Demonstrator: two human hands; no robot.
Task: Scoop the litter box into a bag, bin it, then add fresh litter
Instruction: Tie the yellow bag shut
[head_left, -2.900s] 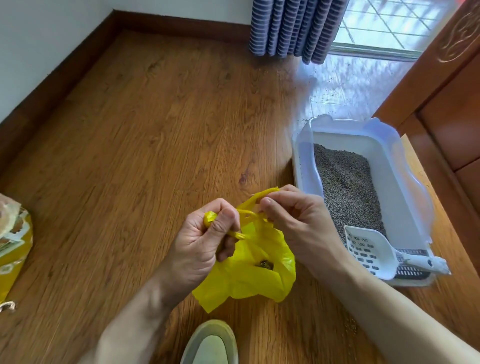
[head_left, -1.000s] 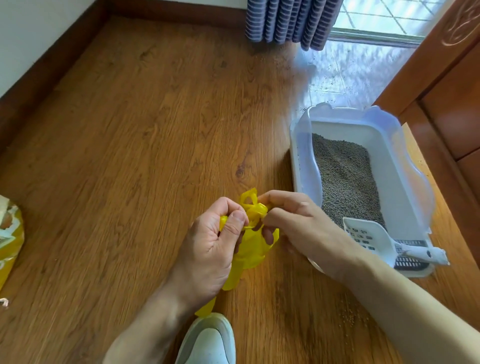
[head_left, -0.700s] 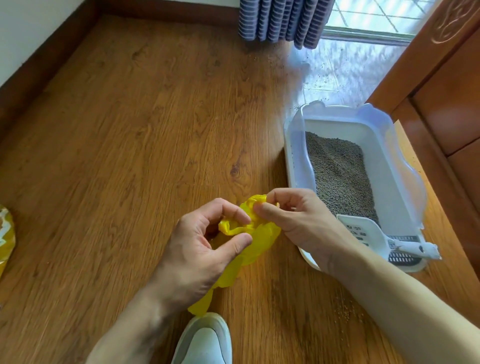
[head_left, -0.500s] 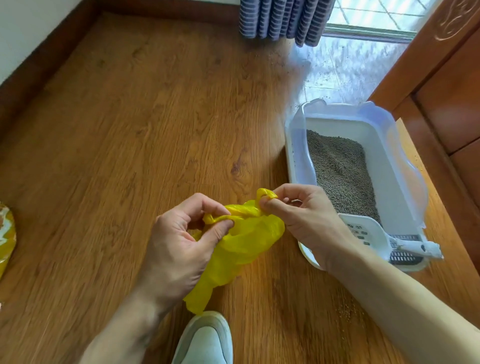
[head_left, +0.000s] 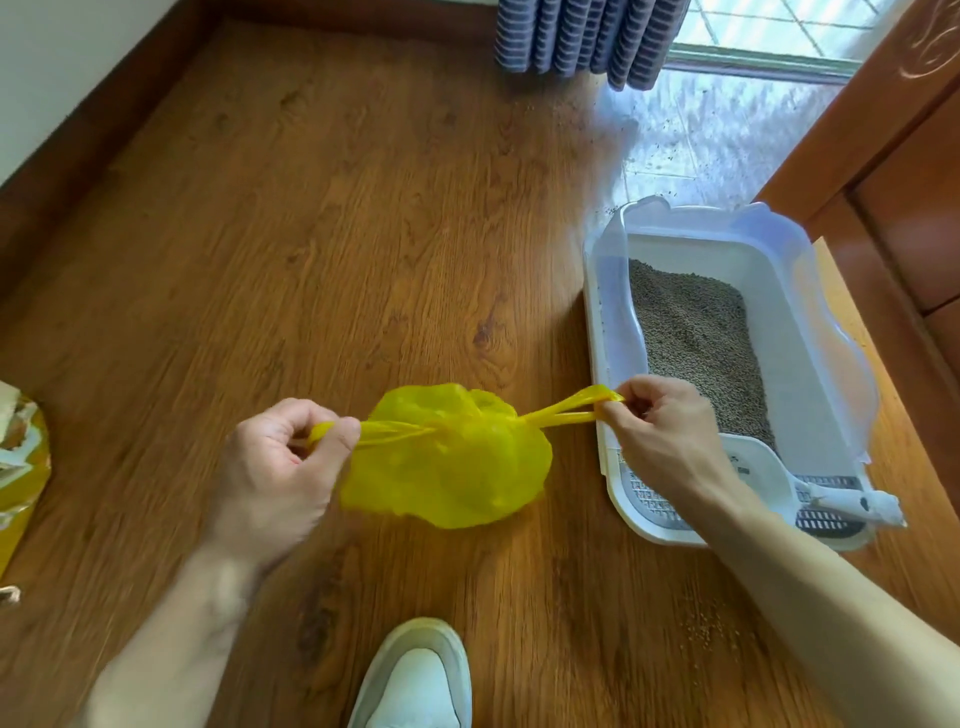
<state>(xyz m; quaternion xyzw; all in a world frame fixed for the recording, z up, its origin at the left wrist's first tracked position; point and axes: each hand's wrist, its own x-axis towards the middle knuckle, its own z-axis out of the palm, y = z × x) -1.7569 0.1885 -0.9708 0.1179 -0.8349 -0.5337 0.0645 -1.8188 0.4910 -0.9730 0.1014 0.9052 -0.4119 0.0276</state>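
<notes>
Presently logged: 1 yellow bag (head_left: 452, 467), held above the floor just left of the litter box (head_left: 810, 291). Left hand (head_left: 275, 467) pinched 1 handle; right hand (head_left: 665, 431) pinched the other, both pulled taut. 1 white scoop (head_left: 769, 467) lay inside the litter box, at its near end.

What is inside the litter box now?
The litter box holds grey litter at its far end and a white scoop at its near end. The right hand covers part of the scoop.
</notes>
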